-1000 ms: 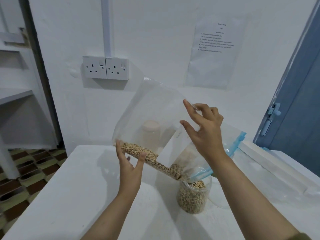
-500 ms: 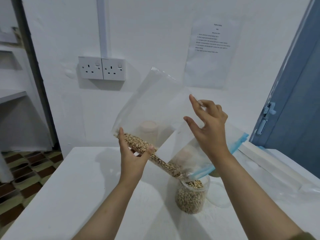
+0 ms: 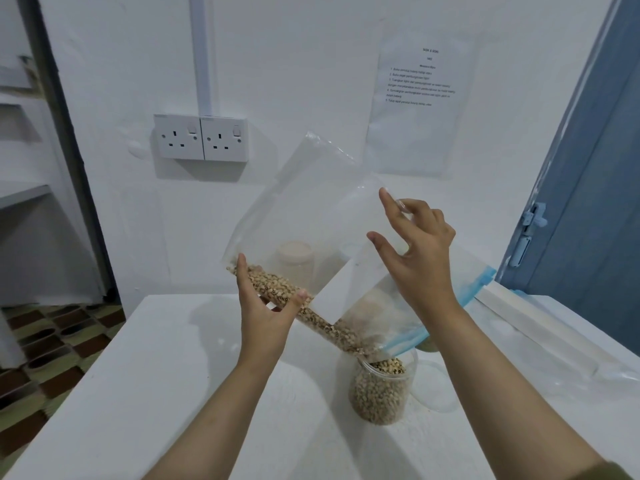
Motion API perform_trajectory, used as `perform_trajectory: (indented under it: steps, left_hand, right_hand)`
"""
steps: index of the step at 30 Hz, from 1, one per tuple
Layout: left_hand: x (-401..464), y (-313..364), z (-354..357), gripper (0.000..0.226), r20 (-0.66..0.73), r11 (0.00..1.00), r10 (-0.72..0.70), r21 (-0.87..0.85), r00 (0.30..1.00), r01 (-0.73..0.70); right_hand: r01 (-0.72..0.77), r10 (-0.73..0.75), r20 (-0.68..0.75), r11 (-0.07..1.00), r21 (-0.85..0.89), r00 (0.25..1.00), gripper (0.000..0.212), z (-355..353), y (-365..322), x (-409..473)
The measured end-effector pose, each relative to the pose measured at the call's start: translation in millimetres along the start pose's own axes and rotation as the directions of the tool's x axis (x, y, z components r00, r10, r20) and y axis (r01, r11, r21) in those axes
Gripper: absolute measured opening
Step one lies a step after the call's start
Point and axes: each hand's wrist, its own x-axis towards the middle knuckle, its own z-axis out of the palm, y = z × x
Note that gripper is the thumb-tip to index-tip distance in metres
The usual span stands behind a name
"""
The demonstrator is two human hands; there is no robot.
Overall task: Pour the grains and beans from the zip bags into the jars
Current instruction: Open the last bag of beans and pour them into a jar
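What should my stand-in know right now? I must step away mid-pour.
Left hand grips the lower edge of the zip bag, where the beans lie.
Right hand pinches its upper side, tilting the blue zip mouth over the jar.
Done: jar nearly full, beans streaming in.
Left: empty the bag's last beans. A pale-filled jar stands behind.

White table (image 3: 173, 393), clear jar (image 3: 379, 393) of beans standing on it, perhaps a lid (image 3: 434, 386) beside

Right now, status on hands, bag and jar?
Left hand grips the zip bag under the beans; right hand pinches its upper edge. Beans running into the jar, mostly full. Nothing blocking.
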Motion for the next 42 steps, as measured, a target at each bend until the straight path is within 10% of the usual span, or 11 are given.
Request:
perform_trajectory:
  steps: [42]
  left_hand:
    - [5,6,4,0.108,0.014,1.000,-0.015,-0.015,1.000,0.016]
  right_hand:
    - [-0.062,0.062,-0.003,0.998,0.029,0.998,0.055,-5,4,2]
